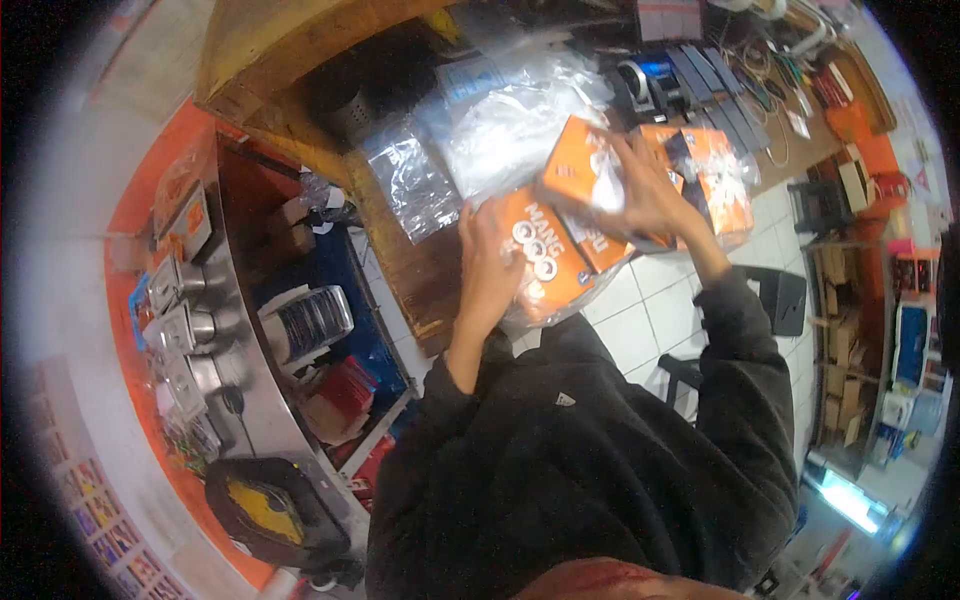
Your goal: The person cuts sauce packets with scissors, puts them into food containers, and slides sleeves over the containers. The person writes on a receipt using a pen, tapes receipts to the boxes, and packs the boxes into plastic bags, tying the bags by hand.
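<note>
My left hand [490, 260] rests against the left side of an orange box [552, 255] with white lettering, its fingers wrapped round the edge. Clear plastic shows around the lower part of this box. My right hand [645, 190] grips another orange box [580, 165], which is tilted and raised slightly above the first. Between and behind them is a further orange box [605, 250], partly hidden by my right hand. More orange boxes [725, 190] in clear plastic stand just right of my right hand.
Clear plastic bags [500, 130] lie on the wooden table [405, 290]. Dark devices and cables [715, 90] are at the back right. At left runs a metal counter [250, 370] with steel containers [185, 330]. A dark stool [780, 300] stands on the tiled floor at right.
</note>
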`<state>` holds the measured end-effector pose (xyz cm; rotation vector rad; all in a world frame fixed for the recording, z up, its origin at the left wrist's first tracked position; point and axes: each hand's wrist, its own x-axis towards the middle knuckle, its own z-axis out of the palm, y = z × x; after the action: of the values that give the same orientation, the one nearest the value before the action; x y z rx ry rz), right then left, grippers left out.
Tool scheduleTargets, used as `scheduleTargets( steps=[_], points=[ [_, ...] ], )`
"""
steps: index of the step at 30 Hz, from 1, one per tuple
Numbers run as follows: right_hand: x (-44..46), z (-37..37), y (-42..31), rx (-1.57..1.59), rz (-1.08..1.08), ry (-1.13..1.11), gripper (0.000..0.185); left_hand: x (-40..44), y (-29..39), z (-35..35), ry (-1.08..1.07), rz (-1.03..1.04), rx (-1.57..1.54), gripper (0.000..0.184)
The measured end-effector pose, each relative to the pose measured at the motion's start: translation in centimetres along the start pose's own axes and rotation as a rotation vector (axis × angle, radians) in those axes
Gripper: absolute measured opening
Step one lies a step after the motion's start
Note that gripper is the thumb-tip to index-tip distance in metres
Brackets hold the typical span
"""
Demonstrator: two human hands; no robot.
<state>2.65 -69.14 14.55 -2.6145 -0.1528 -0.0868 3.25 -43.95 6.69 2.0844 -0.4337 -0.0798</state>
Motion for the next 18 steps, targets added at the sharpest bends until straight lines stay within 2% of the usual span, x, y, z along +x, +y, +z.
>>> scheduleTargets(
  steps=[1, 2, 5, 6, 8, 9, 11, 13, 16, 17, 18],
  points=[
    [-0.4, -2.0, -1.5, 0.021, -0.097, -0.068, 0.097, 0.3, -1.1, 0.2, -0.019, 0.056, -0.032, 0.068],
    [-0.4, -2.8, -1.8, 0.022, -0.204, -0.154, 0.098, 0.5, -1.5, 0.2, -0.014, -0.067, -0.243, 0.058],
    [-0.4, -1.3, -2.0, 0.092, -0.454, -0.348, 0.101, 2.5, -0.1, -1.2, -0.041, -0.213, -0.350, 0.049],
    [-0.3, 0.8, -1.4, 0.069, -0.466, -0.418, 0.104, 3.4, 1.2, -1.4, -0.049, -0.253, -0.385, 0.047],
    [-0.2, 2.3, -1.2, 0.047, -0.495, -0.473, 0.107, 5.2, 4.9, -2.3, 0.248, 0.006, -0.378, 0.036],
    [-0.1, 2.1, -1.4, 0.108, -0.453, -0.492, 0.110, 6.0, 6.3, -2.8, 0.262, 0.021, -0.363, 0.036],
    [1.7, 1.2, -0.1, 0.177, -0.435, -0.511, 0.113, 7.2, 8.1, -3.7, 0.160, -0.008, -0.316, 0.033],
    [4.1, 0.4, 2.4, 0.508, -0.443, -0.520, 0.110, 9.7, 7.6, -3.4, 0.098, -0.003, -0.271, 0.031],
    [8.9, 1.5, 6.6, 0.858, -0.011, -0.154, 0.074, 15.2, 5.6, -1.7, -0.022, 0.008, -0.089, 0.023],
    [10.7, 1.3, 6.9, 0.774, 0.131, -0.006, 0.055, 17.3, 4.2, -0.9, -0.051, 0.032, -0.017, 0.027],
    [12.1, 1.8, 7.7, 0.708, 0.168, 0.102, 0.050, 19.3, 2.6, -0.1, -0.079, 0.059, 0.052, 0.031]
  ],
)
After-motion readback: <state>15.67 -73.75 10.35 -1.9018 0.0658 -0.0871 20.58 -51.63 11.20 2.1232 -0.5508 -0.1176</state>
